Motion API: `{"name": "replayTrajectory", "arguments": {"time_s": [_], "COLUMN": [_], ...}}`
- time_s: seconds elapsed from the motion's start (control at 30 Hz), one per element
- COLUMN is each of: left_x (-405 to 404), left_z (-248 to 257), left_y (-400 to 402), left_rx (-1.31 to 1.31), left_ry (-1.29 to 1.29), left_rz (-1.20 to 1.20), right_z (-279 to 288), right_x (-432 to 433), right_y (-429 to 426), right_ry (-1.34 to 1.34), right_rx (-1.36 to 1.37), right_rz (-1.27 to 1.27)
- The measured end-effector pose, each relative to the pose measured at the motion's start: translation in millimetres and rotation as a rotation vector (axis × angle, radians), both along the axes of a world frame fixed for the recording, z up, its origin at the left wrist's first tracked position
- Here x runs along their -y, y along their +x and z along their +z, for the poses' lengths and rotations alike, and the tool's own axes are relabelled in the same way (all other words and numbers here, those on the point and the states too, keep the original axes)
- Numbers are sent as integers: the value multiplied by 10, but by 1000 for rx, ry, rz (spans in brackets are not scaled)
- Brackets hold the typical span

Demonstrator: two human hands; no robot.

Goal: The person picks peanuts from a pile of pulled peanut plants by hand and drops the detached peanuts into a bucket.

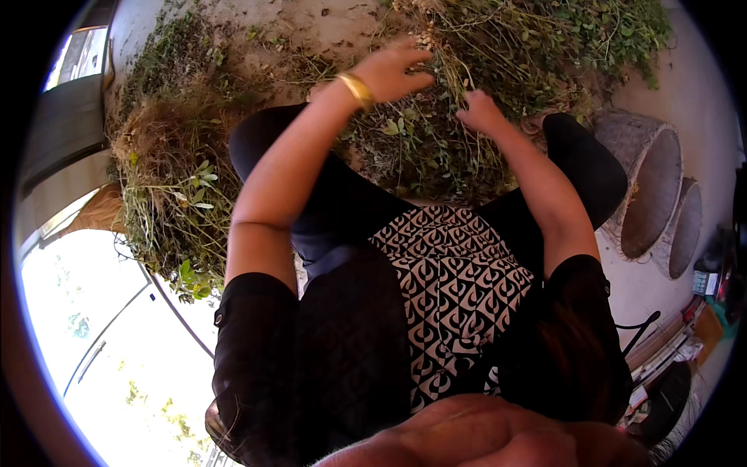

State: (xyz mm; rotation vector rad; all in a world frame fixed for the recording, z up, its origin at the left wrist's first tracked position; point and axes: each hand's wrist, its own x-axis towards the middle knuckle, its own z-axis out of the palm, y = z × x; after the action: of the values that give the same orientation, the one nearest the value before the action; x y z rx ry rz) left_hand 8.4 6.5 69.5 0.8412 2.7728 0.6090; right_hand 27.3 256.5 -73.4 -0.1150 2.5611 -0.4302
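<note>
Between my knees lies a heap of uprooted peanut plants [432, 152] with wilted leaves. My right hand [483, 114] is closed around a bunch of peanut plant stems [458, 64]. Pale peanut pods [427, 38] hang among the roots at the upper end of this bunch. My left hand [400, 73], slightly blurred and with a gold-coloured bangle [356, 92] on its wrist, is just left of the stems. Its fingers are spread, pointing towards the stems, and nothing shows in its grasp.
A large pile of peanut plants [543, 46] lies ahead to the right. Another plant heap [175, 169] lies beside my left knee. Two woven baskets [636, 134] [688, 233] rest on their sides by my right knee. Assorted items [671, 356] line the right edge.
</note>
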Motion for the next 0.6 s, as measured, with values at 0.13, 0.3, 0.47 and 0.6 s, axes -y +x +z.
{"name": "replayTrajectory", "arguments": {"time_s": [0.13,0.3,0.47,0.6], "left_x": [-164,23,107,105], "left_z": [59,80,-425,-454], "left_y": [195,-107,-324,-380], "left_rx": [109,395,270,436], "left_ry": [-337,-286,-160,-80], "left_rz": [-165,-32,43,197], "right_z": [-133,-548,-578,113], "right_x": [-216,-282,-37,517], "right_y": [-178,-15,55,287], "right_ry": [-42,-297,-723,-777], "right_rx": [37,344,380,44], "right_rz": [-307,-394,-320,-281]}}
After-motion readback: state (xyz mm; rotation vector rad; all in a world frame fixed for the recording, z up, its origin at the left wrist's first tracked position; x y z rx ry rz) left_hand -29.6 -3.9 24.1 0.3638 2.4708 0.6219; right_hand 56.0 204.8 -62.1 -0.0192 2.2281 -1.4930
